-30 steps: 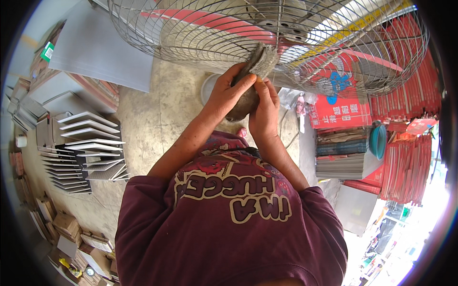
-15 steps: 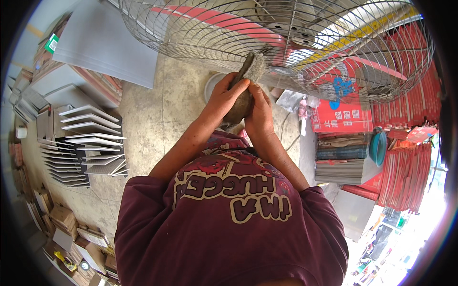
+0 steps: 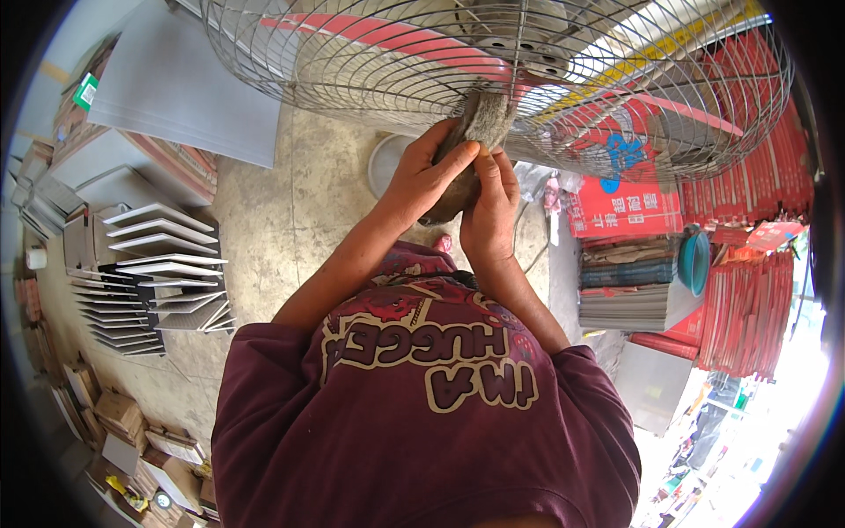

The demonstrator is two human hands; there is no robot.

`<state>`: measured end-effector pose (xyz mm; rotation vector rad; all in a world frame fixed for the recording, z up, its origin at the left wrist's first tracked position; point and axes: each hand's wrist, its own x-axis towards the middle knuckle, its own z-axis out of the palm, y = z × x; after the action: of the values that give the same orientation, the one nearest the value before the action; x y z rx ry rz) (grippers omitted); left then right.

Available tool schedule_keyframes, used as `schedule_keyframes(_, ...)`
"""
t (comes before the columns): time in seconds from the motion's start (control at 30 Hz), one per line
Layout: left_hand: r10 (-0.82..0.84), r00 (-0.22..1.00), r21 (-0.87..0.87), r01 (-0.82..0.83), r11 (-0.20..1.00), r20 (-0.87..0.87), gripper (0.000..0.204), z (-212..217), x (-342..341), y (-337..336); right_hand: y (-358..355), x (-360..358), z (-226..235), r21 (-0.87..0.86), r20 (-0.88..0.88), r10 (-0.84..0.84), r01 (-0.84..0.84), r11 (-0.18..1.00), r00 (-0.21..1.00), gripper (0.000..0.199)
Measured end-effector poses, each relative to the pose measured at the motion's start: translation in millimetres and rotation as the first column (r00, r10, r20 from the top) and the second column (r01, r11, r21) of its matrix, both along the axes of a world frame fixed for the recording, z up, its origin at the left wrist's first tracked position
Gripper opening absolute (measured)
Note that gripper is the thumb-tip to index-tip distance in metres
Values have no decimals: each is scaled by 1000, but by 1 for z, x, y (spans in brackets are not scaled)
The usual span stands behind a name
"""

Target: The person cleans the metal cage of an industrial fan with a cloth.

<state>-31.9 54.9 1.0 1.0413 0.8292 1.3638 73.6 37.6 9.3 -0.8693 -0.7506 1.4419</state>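
Observation:
A large round wire fan guard [image 3: 370, 79] with red blades behind it fills the top of the view. Both hands hold a grey, dusty cloth [image 3: 484, 119] pressed against the lower rim of the guard. My left hand [image 3: 427, 176] wraps the cloth from the left, fingers over its front. On the right side my right hand [image 3: 488, 207] grips the same cloth, fingers pointing up. Below them is my maroon shirt with printed letters.
A white round bucket [image 3: 387, 163] stands on the concrete floor under the fan. Grey tiles fan out in a rack [image 3: 163, 264] at the left. Stacks of red boxes [image 3: 748, 290] and a teal bowl [image 3: 695, 260] are at the right. Cardboard boxes [image 3: 114, 414] lie lower left.
The hands and cloth have stayed on the guard's lower rim; the cloth shifted slightly up along the wires and the view tilted a little.

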Motion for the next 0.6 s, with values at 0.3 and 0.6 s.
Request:
schedule_keyframes(0.3, 177, 981, 89, -184, 979, 79, 31, 17, -23, -16, 7, -23, 12, 140, 22, 166, -167, 976, 986, 16)
schedule_keyframes(0.6, 165, 970, -114, -147, 983, 178, 28, -8, -24, -12, 9, -25, -7, -127, -75, 158, -167, 978, 985, 21)
